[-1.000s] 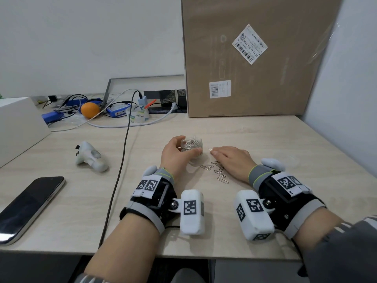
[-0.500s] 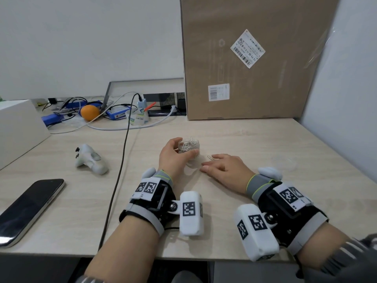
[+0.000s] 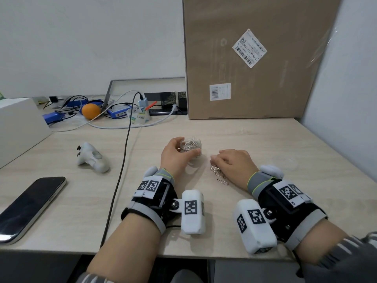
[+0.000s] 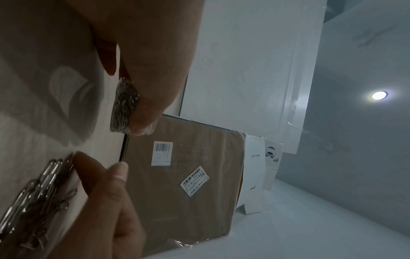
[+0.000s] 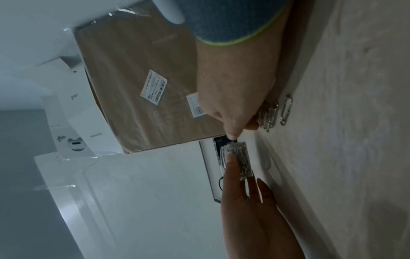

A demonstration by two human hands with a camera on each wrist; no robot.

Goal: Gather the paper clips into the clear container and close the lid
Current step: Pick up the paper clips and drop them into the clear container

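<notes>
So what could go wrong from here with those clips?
1. The left hand holds the clear container up off the table, open and nearly full; a tilt might spill clips.
2. The loose paper clips lie flat beside the right hand; some may snag or get missed.
3. The clear lid is hard to see and could be overlooked.

Bare surface lies open between the hands and the cardboard box that walls off the back. A black cable crosses the left side, with a white controller and a phone beyond it.
</notes>
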